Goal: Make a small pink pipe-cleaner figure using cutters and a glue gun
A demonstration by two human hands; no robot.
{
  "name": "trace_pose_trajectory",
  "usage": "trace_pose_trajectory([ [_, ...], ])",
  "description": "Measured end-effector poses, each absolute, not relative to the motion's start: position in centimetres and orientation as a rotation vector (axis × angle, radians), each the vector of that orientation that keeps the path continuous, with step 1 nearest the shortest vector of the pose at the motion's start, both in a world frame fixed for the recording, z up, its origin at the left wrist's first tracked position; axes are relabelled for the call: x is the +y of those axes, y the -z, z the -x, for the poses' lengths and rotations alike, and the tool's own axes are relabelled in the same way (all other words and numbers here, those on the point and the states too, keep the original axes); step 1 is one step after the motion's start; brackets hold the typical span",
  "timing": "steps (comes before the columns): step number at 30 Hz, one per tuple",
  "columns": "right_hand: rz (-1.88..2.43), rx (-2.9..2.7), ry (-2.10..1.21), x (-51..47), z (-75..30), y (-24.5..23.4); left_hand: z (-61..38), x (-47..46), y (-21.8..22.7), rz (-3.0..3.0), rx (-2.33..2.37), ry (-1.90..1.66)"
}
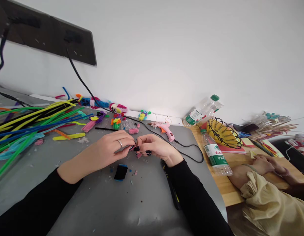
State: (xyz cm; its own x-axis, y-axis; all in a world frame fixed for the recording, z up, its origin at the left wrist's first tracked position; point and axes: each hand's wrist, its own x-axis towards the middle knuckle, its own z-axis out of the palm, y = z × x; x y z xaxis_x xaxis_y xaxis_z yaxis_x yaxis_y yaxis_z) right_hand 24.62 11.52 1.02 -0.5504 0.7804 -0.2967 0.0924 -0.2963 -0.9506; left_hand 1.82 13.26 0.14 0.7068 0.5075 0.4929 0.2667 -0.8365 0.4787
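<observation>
While your hands meet on the near side of the pink hot glue gun (168,131), your right hand (155,146) has its dark-nailed fingertips clamped on a small pink chenille piece (139,155), mostly hidden by the fingers. Your left hand (105,146), wearing a ring, brings thumb and forefinger together just beside it; I cannot tell whether they pinch the piece too. Nearer you than the glue gun and to its left, a black chenille patch (121,172) with blue edges lies flat. Just left of the glue gun sits a pink chenille bundle (133,130), and well to its left spread loose pipe cleaners (35,126). To the glue gun's right are a green-labelled water bottle (217,158) and a yellow basket (222,131).
</observation>
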Motion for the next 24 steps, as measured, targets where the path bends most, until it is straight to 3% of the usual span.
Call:
trace_pose_trajectory([
  [8,1.052,-1.469,-1.872,11.5,-24.7,-0.9,-1.5,13.3,0.0,-2.495,0.653,-1.087],
  [14,1.040,-1.444,-1.836,11.4,-24.5,-1.3,-1.1,13.0,0.3,-2.385,0.844,-1.001],
  [24,1.123,-1.452,-1.720,11.1,-24.0,-0.8,-2.4,12.6,0.4,-2.561,0.750,-0.888],
])
